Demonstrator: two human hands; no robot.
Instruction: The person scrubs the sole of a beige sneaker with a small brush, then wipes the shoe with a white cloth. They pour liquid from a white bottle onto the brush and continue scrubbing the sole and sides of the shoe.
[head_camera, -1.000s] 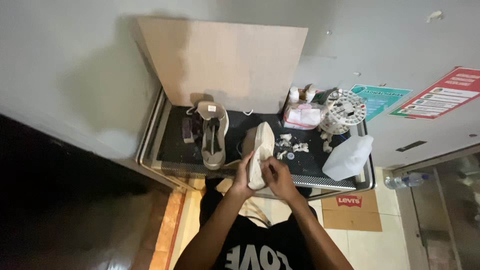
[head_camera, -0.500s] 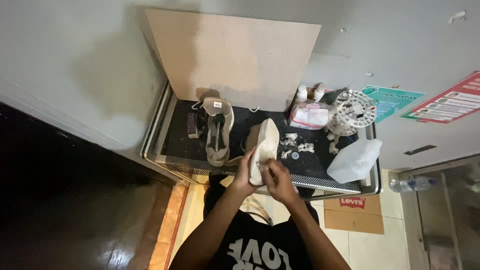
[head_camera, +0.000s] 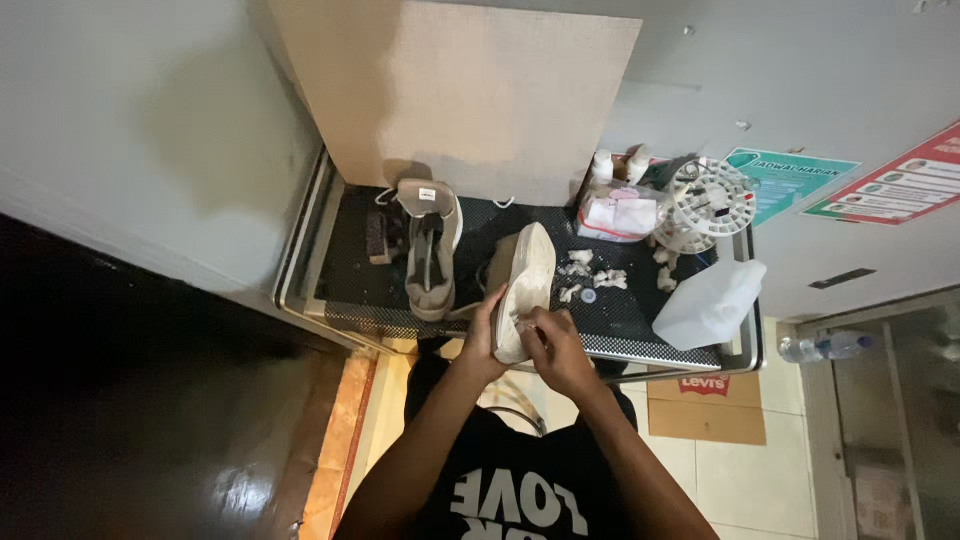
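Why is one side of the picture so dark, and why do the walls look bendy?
In the head view, light falls on the tray and the pale shoe held by the left hand and right hand; the lower left lies in deep shadow with a faint floor shine; the wide lens bends the wall edges.

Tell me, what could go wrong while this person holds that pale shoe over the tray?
The pale shoe, held sole-up by the left hand and worked on by the right hand, juts over the tray edge and might slip off. An elbow could also knock the plastic jug nearby.
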